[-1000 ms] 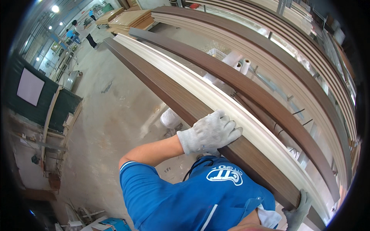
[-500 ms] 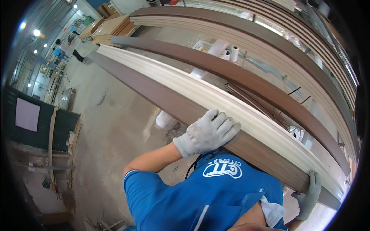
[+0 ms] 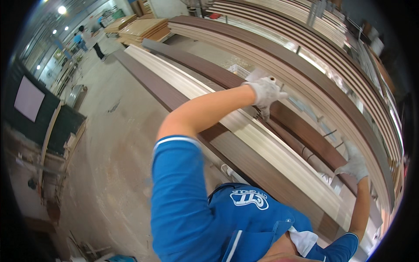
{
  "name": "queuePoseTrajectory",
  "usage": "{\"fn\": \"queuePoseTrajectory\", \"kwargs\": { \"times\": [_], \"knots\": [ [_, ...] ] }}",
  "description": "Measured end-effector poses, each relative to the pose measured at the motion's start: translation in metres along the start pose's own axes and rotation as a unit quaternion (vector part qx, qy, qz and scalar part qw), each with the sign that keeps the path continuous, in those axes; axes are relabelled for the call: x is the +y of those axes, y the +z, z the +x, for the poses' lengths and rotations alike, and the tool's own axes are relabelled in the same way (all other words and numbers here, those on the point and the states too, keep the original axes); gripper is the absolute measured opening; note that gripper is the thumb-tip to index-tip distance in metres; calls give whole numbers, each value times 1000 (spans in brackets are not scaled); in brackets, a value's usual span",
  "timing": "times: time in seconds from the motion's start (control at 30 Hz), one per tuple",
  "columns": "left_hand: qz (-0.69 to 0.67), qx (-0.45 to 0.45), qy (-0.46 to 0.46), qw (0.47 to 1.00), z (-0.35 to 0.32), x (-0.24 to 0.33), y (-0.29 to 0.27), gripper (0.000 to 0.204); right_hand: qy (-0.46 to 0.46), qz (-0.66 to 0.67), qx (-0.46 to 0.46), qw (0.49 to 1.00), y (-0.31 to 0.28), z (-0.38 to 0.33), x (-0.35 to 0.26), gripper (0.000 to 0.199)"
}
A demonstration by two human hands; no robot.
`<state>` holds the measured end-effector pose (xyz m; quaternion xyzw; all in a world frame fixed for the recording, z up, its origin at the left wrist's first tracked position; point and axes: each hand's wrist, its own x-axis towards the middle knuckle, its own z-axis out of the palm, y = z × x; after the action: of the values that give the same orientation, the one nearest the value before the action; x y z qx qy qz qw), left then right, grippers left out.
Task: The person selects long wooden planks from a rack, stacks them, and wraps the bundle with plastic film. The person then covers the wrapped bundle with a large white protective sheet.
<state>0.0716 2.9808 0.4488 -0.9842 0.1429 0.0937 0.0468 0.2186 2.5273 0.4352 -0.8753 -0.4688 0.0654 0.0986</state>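
Note:
Two long planks lie side by side against my blue shirt: a dark brown one (image 3: 257, 161) nearer me and a cream one with a ribbed profile (image 3: 253, 135) beyond it. A separate reddish-brown plank (image 3: 301, 129) runs roughly parallel, farther off. Both my hands wear pale work gloves. My left hand (image 3: 267, 93) is stretched across the near planks, over the reddish-brown one, thumb and fingers apart. Farther right, my right hand (image 3: 354, 163) is at that same plank, its thumb spread from the blurred fingers. Whether either hand presses on the plank is hard to see.
Long brown-topped planks (image 3: 279, 48) are stacked beyond, with a striped stack (image 3: 270, 26) behind them. A white basket (image 3: 238, 71) sits between the planks. Flat wooden panels (image 3: 144, 31) are piled at far left, near a standing person (image 3: 92, 41). A dark green partition stands left.
Both hands have left the dark brown plank near my body. They have moved forward to the reddish-brown plank, the left arm now stretched across the cream plank. The view has shifted slightly.

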Motion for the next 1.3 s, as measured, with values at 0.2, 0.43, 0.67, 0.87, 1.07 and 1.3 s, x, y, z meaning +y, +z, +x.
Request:
{"fn": "queuePoseTrajectory", "kwargs": {
  "times": [0.2, 0.43, 0.67, 0.87, 1.07, 1.3],
  "knots": [
    [-21, -42, 19, 999, 48, 7, 30, 124, -25, 37, -107, 993, 36, 43, -2, 142],
    [-33, -59, 63, 996, 73, 10, 50, 111, -19, -10, -63, 998, 56, 42, -8, 129],
    [-37, -51, 78, 995, 72, 12, 41, 95, -14, -5, -73, 997, 43, 45, -16, 112],
    [-114, -89, 68, 987, 88, 1, 50, 108, 94, 148, -206, 963, 30, 52, 12, 119],
    [-230, -233, 8, 945, 120, -29, 52, 115, 138, 327, -289, 889, 45, 73, 41, 105],
    [-317, -251, -47, 914, 118, -32, 44, 97, 147, 305, -218, 916, 32, 64, 12, 96]
  ]
}}
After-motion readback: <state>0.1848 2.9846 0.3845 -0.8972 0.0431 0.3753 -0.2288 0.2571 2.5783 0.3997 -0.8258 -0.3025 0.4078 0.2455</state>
